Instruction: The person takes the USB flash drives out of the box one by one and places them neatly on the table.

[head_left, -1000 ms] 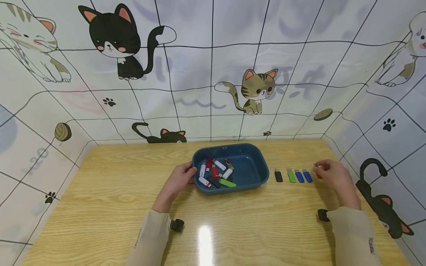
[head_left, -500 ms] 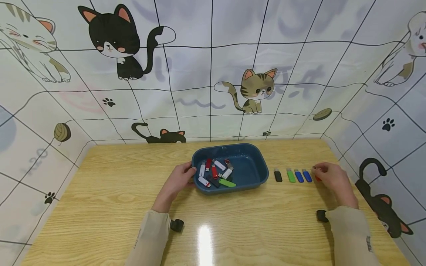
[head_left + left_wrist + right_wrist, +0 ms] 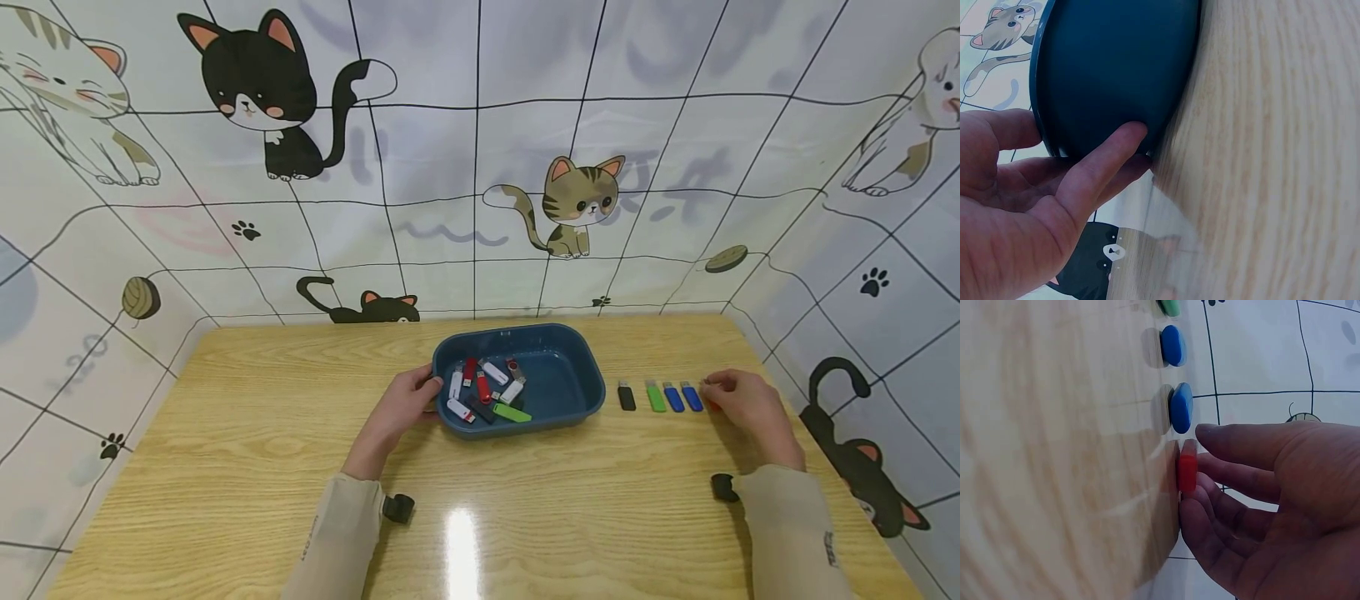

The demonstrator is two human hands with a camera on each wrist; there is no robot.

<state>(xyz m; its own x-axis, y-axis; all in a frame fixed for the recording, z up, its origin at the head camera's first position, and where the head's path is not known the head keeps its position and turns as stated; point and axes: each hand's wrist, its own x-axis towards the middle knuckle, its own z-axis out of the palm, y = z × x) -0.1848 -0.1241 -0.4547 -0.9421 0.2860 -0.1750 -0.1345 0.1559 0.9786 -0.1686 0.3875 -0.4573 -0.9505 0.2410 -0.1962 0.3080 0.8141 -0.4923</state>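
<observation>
My left hand (image 3: 405, 407) grips the left end of a dark blue plastic tray (image 3: 570, 423). In the left wrist view its fingers spread along the outer wall of the tray (image 3: 1116, 69). Several USB flash drives, in red, white, black and green, lie inside at the left, among them a green one (image 3: 512, 412). At the right end of a row on the table, my right hand (image 3: 750, 408) holds a red USB flash drive (image 3: 1187, 472) between thumb and fingers, low at the tabletop. The head view hides this drive behind the hand.
Left of the right hand stand a black flash drive (image 3: 627, 396), a green one (image 3: 656, 397) and two blue ones, the nearer blue flash drive (image 3: 692, 397) close to the fingertips. Behind the wooden table (image 3: 247, 467) hangs a cat-printed cloth (image 3: 442, 183).
My right hand has shifted slightly left with the red flash drive, toward the blue ones, and now covers it in the head view. The left hand and the tray have stayed put.
</observation>
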